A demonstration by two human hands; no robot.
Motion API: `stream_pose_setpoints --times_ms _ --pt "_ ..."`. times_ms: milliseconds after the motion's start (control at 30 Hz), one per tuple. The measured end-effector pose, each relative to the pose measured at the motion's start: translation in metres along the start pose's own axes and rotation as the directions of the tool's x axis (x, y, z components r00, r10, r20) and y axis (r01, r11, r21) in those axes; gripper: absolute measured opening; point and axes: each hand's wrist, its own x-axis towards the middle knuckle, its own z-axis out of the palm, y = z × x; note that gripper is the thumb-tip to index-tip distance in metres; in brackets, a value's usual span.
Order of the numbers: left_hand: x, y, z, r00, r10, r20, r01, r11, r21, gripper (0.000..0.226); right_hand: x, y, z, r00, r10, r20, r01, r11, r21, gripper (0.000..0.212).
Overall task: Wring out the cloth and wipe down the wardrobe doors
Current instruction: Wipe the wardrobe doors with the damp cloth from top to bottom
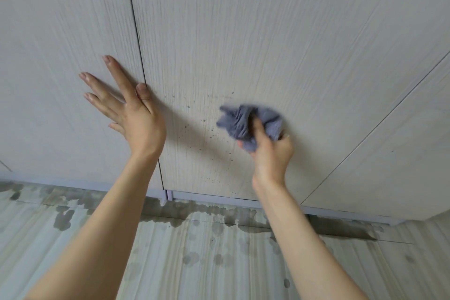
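With the bunched grey-blue cloth (250, 123) gripped in my right hand (270, 151) and pressed to the middle wardrobe door (243, 31), I judge the wringing done and the wiping under way, low on the panel where dark droplets (194, 126) speckle the pale woodgrain. My left hand (131, 107) holds nothing, fingers straight and spread, braced by the seam (136, 31) against the left door (60, 31). Next I should sweep the cloth left through the spots, then up; nothing blocks it, though the wet patches (194, 214) on the floor (73, 238) near the plinth (219, 196) could make footing slippery.
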Motion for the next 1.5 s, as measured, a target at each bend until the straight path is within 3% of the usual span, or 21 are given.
stream_pose_setpoints --times_ms 67,167,267,400,467,533,600,733,800,867,933,967,1000,1067,1167,1267,1400,1500 --pt "0.0 0.0 -0.001 1.0 -0.001 0.001 0.001 1.0 0.005 0.054 -0.004 0.04 -0.008 0.993 0.12 -0.011 -0.12 0.976 -0.182 0.032" --pt "0.0 -0.001 -0.003 1.0 -0.002 0.017 0.002 1.0 0.017 0.054 -0.01 0.067 -0.011 0.947 0.318 -0.04 -0.316 0.907 -0.279 0.061" --pt "0.001 -0.001 -0.005 0.999 -0.006 0.034 0.006 1.0 0.018 0.054 -0.013 0.059 -0.005 0.946 0.321 -0.048 -0.321 0.907 -0.273 0.045" --pt "0.002 -0.003 -0.007 0.999 -0.004 0.05 0.003 1.0 0.022 0.054 -0.014 0.009 0.026 0.993 0.1 0.059 -0.089 0.981 -0.171 0.037" --pt "0.003 -0.002 -0.007 0.998 -0.001 0.06 0.0 1.0 0.022 0.054 -0.013 -0.012 0.041 0.992 0.076 0.098 -0.071 0.996 -0.053 0.037" --pt "0.003 -0.002 -0.008 0.998 0.002 0.065 -0.004 1.0 0.026 0.054 -0.012 -0.015 0.046 0.99 0.086 0.113 -0.087 0.996 0.004 0.029" --pt "0.004 -0.003 -0.008 0.998 0.004 0.07 -0.006 1.0 0.027 0.054 -0.017 0.002 0.04 0.987 0.113 0.112 -0.106 0.992 -0.065 0.02" --pt "0.005 -0.004 -0.009 0.995 0.004 0.097 -0.008 0.999 0.037 0.055 -0.022 0.061 0.017 0.918 0.397 0.001 -0.39 0.901 -0.188 0.025" --pt "0.006 -0.005 -0.012 0.993 -0.002 0.114 -0.003 0.999 0.045 0.055 -0.023 0.071 0.008 0.907 0.417 -0.057 -0.418 0.874 -0.247 0.031" --pt "0.007 -0.005 -0.013 0.992 0.006 0.129 -0.012 0.999 0.047 0.056 -0.026 0.063 0.0 0.958 0.284 -0.03 -0.274 0.888 -0.369 0.029" --pt "0.006 -0.005 -0.015 0.991 0.014 0.135 -0.02 0.999 0.046 0.056 -0.033 0.036 0.0 0.996 0.007 0.086 0.035 0.878 -0.478 0.022" --pt "0.006 -0.004 -0.016 0.991 0.015 0.132 -0.021 0.999 0.042 0.057 -0.036 0.018 0.002 0.974 -0.164 0.154 0.22 0.84 -0.495 0.022" --pt "0.005 -0.004 -0.016 0.991 0.017 0.133 -0.023 0.999 0.04 0.057 -0.036 0.004 0.004 0.918 -0.34 0.204 0.396 0.778 -0.488 0.024" --pt "0.005 -0.003 -0.017 0.991 0.02 0.13 -0.024 0.999 0.033 0.057 -0.027 -0.02 0.011 0.73 -0.635 0.252 0.667 0.584 -0.462 0.026" --pt "0.005 -0.002 -0.019 0.991 0.031 0.133 -0.036 0.999 0.035 0.058 -0.005 -0.036 0.026 0.429 -0.833 0.349 0.86 0.259 -0.439 0.03" --pt "0.007 -0.005 -0.02 0.991 0.042 0.127 -0.049 0.998 0.049 0.058 0.008 -0.023 0.043 0.216 -0.824 0.524 0.925 0.002 -0.379 0.035" --pt "0.01 -0.007 -0.02 0.99 0.07 0.123 -0.078 0.995 0.062 0.057 0.007 0.034 0.042 0.166 -0.676 0.718 0.943 -0.105 -0.316 0.026" --pt "0.011 -0.008 -0.021 0.989 0.082 0.124 -0.089 0.994 0.059 0.055 0.005 0.084 0.019 0.0 -0.442 0.897 0.906 -0.379 -0.187 0.025"
